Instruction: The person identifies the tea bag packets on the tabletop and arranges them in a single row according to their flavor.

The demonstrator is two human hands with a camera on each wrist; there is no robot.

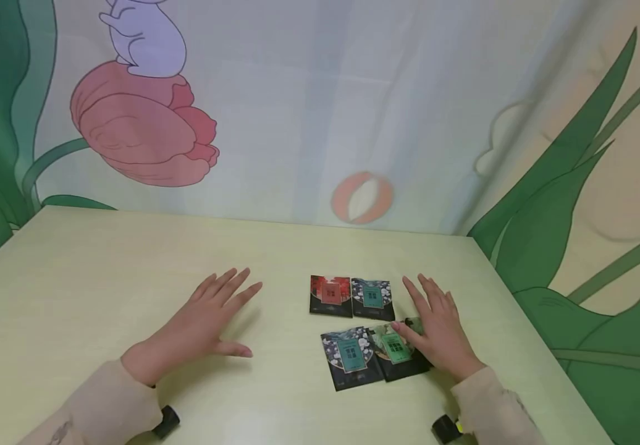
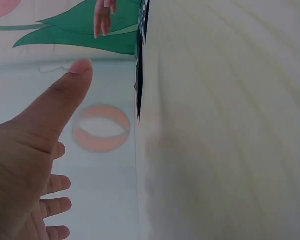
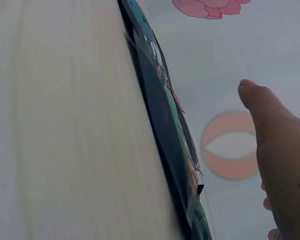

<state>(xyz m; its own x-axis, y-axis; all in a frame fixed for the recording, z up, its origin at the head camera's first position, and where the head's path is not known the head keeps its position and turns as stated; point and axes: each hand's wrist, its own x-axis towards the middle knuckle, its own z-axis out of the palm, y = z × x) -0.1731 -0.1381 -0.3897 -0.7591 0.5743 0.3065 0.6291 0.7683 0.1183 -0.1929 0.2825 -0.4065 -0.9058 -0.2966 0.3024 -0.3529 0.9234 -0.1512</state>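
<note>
Several flat, dark-bordered packets lie in two rows on the table. A red packet [image 1: 330, 298] and a blue flowered packet [image 1: 372, 300] sit side by side at the back. In front, another blue flowered packet [image 1: 351, 358] touches a green packet [image 1: 396, 350]. My right hand [image 1: 443, 332], fingers spread, hovers over the green packet's right part and hides some of it. The right wrist view shows its thumb [image 3: 262, 97] apart from the packets. To the left of them, my left hand [image 1: 200, 324] is held above the bare tabletop, fingers spread, holding nothing.
The pale table [image 1: 275, 395] ends at a printed curtain [image 1: 275, 123] along the back, with another printed cloth [image 1: 603, 204] to the right. Dark wrist devices are worn on the left wrist [image 1: 167, 423] and the right wrist [image 1: 445, 429].
</note>
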